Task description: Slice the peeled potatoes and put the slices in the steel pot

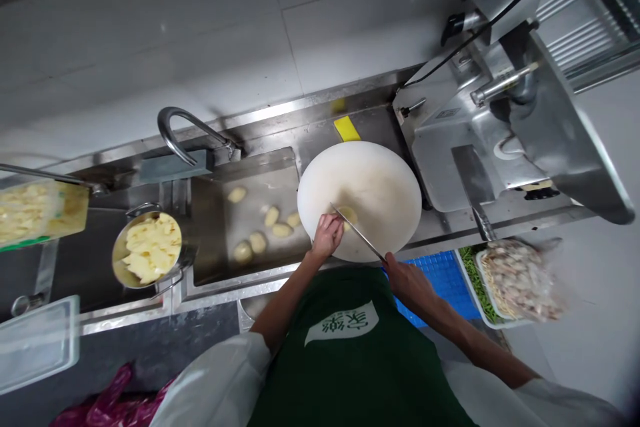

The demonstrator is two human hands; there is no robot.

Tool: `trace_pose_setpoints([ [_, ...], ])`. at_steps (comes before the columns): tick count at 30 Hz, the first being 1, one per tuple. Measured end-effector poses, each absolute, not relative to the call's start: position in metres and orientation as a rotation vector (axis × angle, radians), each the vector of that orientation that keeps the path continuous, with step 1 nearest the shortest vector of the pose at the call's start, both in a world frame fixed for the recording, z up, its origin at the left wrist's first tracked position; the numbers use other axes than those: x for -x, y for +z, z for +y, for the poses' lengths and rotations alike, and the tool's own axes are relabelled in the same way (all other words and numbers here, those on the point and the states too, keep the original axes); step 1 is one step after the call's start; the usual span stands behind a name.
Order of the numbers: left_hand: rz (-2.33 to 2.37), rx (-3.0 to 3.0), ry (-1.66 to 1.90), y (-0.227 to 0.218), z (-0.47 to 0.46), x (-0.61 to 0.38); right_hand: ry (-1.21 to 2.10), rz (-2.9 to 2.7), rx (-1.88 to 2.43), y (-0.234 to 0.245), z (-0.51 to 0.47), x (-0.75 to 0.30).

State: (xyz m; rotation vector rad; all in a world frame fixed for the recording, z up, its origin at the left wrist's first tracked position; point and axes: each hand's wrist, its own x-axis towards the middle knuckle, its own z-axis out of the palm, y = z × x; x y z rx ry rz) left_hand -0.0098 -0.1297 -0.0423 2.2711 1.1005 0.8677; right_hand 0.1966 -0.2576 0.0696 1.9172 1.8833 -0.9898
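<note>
On a round white cutting board (370,177), a kitchen knife (361,235) lies slantwise with its blade edge down at a pale peeled potato (348,215). My right hand (400,275) is wrapped round the knife's handle at the board's near edge. Just left of the blade, my left hand (327,235) is closed, fingers bent, against the potato; the fingers hide part of it. Several whole peeled potatoes (283,230) lie in the steel sink (210,240) to the left of the board.
A metal pot (120,257) of potato pieces stands further left, beyond a curved faucet (173,137). A yellow sponge (347,128) lies behind the board. At right stand a steel slicing machine (540,113), a cleaver (470,177) and a bagged food pile (525,277).
</note>
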Motion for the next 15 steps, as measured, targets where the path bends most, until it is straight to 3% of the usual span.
trace_pose_setpoints([
  [15, 1.147, -2.146, 0.922, -0.039, -0.113, 0.024, -0.994, 2.016, -1.921, 0.038, -0.165, -0.146],
])
